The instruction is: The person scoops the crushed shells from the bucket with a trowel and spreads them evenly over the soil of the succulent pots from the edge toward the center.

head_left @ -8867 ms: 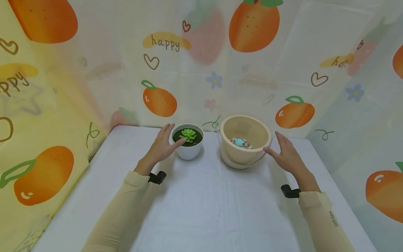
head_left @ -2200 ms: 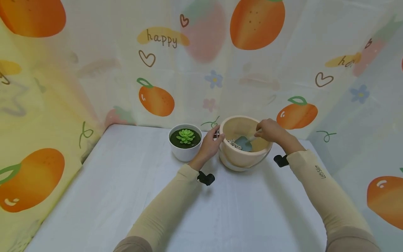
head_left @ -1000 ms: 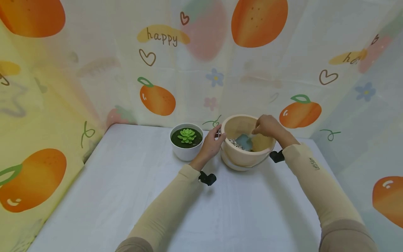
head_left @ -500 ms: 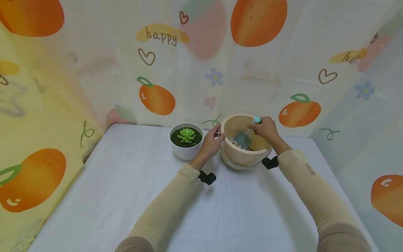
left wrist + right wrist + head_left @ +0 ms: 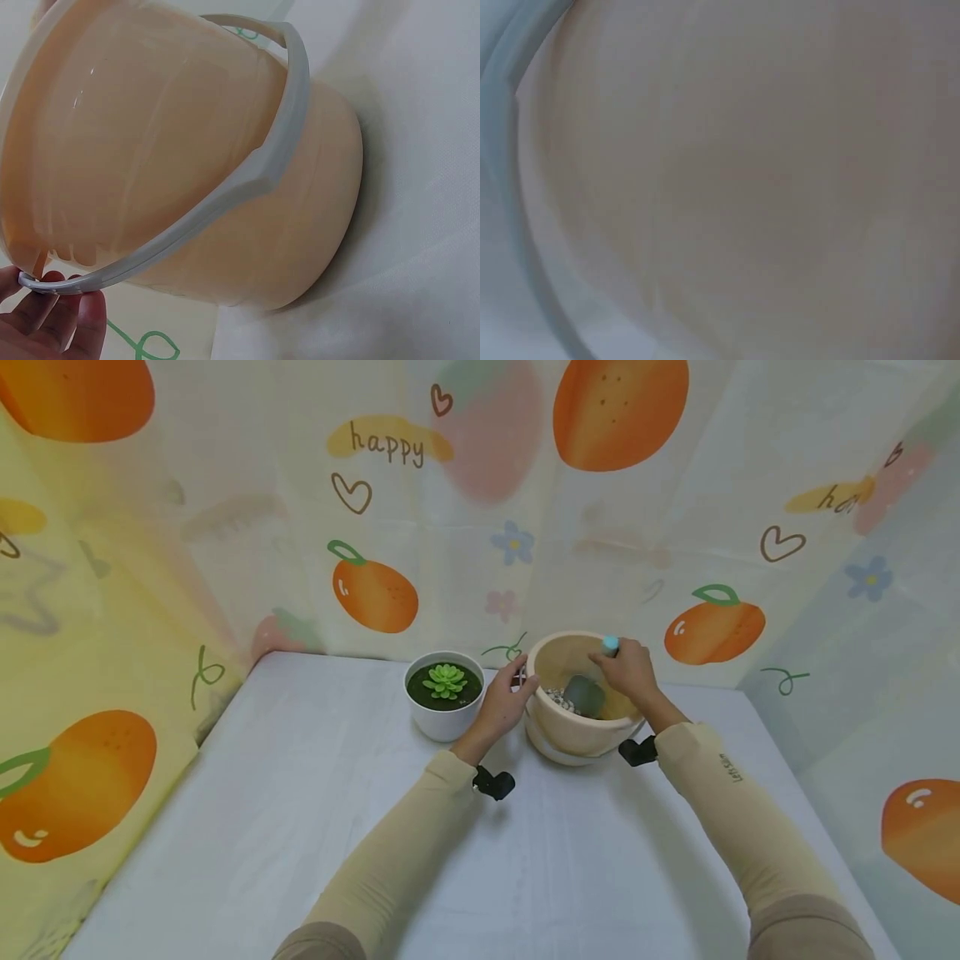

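Note:
A cream plastic bucket (image 5: 573, 737) stands near the back of the table, right of centre. My left hand (image 5: 501, 703) grips its left rim; in the left wrist view the fingers (image 5: 91, 319) lie by the end of the grey bail handle (image 5: 217, 201). My right hand (image 5: 632, 672) reaches over the right rim and holds a small shovel by its handle, whose light blue end (image 5: 610, 646) sticks up above the fingers. The grey-blue blade (image 5: 584, 695) is down in the bucket, beside small mottled pebbles (image 5: 558, 698). The bucket's wall fills the right wrist view, and no fingers show there.
Left of the bucket, close to my left hand, stands a white pot (image 5: 442, 725) with dark soil and a green succulent (image 5: 446, 681). A white cloth covers the table (image 5: 465, 860). Fruit-printed curtains (image 5: 465, 552) enclose the back and sides.
Both hands, earlier apart beside the pot and bucket, have come to the bucket, the left onto its rim and the right onto the shovel. In the last second the right hand turned, exposing the handle's end.

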`<control>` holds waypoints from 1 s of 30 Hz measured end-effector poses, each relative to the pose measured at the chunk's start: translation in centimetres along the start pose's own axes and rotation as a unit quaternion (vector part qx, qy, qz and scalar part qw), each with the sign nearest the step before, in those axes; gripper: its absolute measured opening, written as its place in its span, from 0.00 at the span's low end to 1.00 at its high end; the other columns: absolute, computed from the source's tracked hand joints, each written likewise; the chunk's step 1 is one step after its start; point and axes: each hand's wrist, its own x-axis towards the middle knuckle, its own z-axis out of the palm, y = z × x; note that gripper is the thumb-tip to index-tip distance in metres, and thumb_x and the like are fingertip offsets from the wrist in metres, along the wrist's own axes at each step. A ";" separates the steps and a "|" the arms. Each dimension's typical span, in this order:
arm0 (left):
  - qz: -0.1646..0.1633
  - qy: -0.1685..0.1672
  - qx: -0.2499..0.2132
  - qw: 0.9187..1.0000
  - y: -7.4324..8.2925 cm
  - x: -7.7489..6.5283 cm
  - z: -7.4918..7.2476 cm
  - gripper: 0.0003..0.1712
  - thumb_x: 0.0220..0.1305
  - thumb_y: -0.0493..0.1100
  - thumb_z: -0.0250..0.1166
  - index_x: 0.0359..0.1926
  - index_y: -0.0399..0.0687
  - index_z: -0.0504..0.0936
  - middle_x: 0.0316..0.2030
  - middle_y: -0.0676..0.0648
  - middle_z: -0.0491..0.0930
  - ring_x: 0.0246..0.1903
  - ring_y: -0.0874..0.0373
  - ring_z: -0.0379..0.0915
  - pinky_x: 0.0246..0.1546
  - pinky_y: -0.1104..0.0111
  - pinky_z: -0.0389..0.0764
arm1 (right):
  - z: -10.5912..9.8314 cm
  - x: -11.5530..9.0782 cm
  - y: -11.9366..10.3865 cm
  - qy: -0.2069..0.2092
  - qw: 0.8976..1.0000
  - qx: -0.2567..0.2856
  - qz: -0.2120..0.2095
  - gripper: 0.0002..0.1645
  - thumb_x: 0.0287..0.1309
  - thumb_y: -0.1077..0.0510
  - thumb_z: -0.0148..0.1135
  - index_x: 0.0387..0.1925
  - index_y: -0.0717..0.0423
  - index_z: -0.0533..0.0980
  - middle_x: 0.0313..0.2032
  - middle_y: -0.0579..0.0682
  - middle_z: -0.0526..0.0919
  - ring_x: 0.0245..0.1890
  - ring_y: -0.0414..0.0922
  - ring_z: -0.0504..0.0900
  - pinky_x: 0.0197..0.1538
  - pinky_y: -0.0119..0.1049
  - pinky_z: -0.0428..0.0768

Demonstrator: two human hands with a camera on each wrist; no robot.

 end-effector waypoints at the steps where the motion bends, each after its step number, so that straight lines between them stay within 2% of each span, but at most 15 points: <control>1: 0.000 0.000 0.000 1.000 0.0 0.0 0.0 0.32 0.73 0.49 0.53 0.73 0.43 0.59 0.66 0.41 0.68 0.61 0.48 0.68 0.60 0.56 0.74 | 0.1 0.0 -0.1 0.000 1.000 0.005 0.000 0.24 0.64 0.52 0.61 0.17 0.56 0.63 0.14 0.45 0.59 0.20 0.45 0.64 0.27 0.35 0.64; 7: 0.006 -0.003 -0.003 1.000 -0.1 0.1 0.0 0.32 0.74 0.47 0.53 0.73 0.40 0.59 0.66 0.39 0.68 0.61 0.46 0.68 0.59 0.55 0.74 | 0.7 -0.1 -0.5 0.013 1.000 0.022 0.002 0.24 0.63 0.51 0.62 0.17 0.57 0.65 0.13 0.45 0.61 0.18 0.43 0.64 0.25 0.34 0.64; 10: 0.009 -0.002 -0.002 1.000 -0.1 0.1 0.1 0.32 0.74 0.46 0.52 0.73 0.40 0.59 0.66 0.39 0.68 0.60 0.46 0.68 0.59 0.55 0.74 | 0.8 -0.2 -0.3 0.016 0.999 0.034 0.011 0.22 0.63 0.50 0.63 0.19 0.59 0.70 0.14 0.47 0.71 0.17 0.40 0.69 0.24 0.31 0.67; 13: 0.009 0.001 0.000 1.000 -0.1 0.1 0.1 0.32 0.74 0.46 0.53 0.73 0.40 0.59 0.65 0.39 0.68 0.60 0.46 0.68 0.60 0.55 0.74 | 0.7 -0.2 -0.3 -0.005 0.999 0.045 0.009 0.21 0.63 0.49 0.62 0.23 0.62 0.74 0.19 0.52 0.81 0.19 0.39 0.75 0.23 0.30 0.70; 16: 0.011 -0.002 -0.002 1.000 -0.1 0.1 0.1 0.32 0.74 0.47 0.52 0.73 0.41 0.59 0.65 0.39 0.68 0.61 0.46 0.68 0.60 0.55 0.74 | 0.6 0.0 -0.3 -0.024 0.998 0.051 0.005 0.22 0.64 0.48 0.61 0.25 0.63 0.76 0.24 0.57 0.83 0.20 0.39 0.77 0.24 0.30 0.72; 18: 0.011 -0.005 -0.003 1.000 -0.2 0.1 0.1 0.32 0.74 0.47 0.52 0.73 0.42 0.59 0.65 0.39 0.68 0.61 0.46 0.68 0.60 0.56 0.74 | 0.5 0.2 -0.2 -0.034 0.997 0.064 0.019 0.22 0.64 0.48 0.61 0.28 0.65 0.77 0.27 0.59 0.84 0.21 0.39 0.79 0.26 0.30 0.75; 20: 0.008 -0.005 -0.004 1.000 -0.2 0.1 0.1 0.32 0.74 0.47 0.52 0.73 0.42 0.59 0.65 0.39 0.68 0.61 0.46 0.68 0.60 0.56 0.74 | 0.5 0.2 -0.1 -0.050 0.994 0.089 0.045 0.22 0.65 0.48 0.60 0.32 0.67 0.77 0.31 0.60 0.84 0.25 0.41 0.82 0.32 0.31 0.80; 24: 0.000 0.001 -0.004 1.000 -0.3 -0.1 0.1 0.32 0.74 0.46 0.53 0.73 0.42 0.59 0.65 0.39 0.68 0.61 0.46 0.68 0.60 0.55 0.74 | 0.4 0.1 -0.3 -0.077 0.980 0.151 0.101 0.23 0.66 0.49 0.59 0.42 0.69 0.76 0.40 0.60 0.81 0.35 0.47 0.86 0.46 0.39 0.85; 26: 0.001 0.001 -0.005 1.000 -0.3 0.0 0.0 0.32 0.74 0.47 0.53 0.74 0.43 0.59 0.66 0.40 0.67 0.62 0.46 0.68 0.60 0.55 0.74 | 0.4 0.1 -0.5 -0.060 0.974 0.184 0.120 0.21 0.65 0.50 0.61 0.43 0.68 0.75 0.40 0.58 0.79 0.37 0.48 0.85 0.49 0.41 0.84; 30: 0.006 -0.003 -0.010 1.000 -0.2 0.1 0.0 0.32 0.74 0.47 0.53 0.74 0.43 0.59 0.67 0.40 0.67 0.62 0.46 0.68 0.61 0.55 0.73 | 0.2 0.2 -0.8 -0.019 0.969 0.204 0.136 0.19 0.63 0.51 0.63 0.41 0.66 0.76 0.37 0.54 0.79 0.34 0.45 0.84 0.49 0.41 0.84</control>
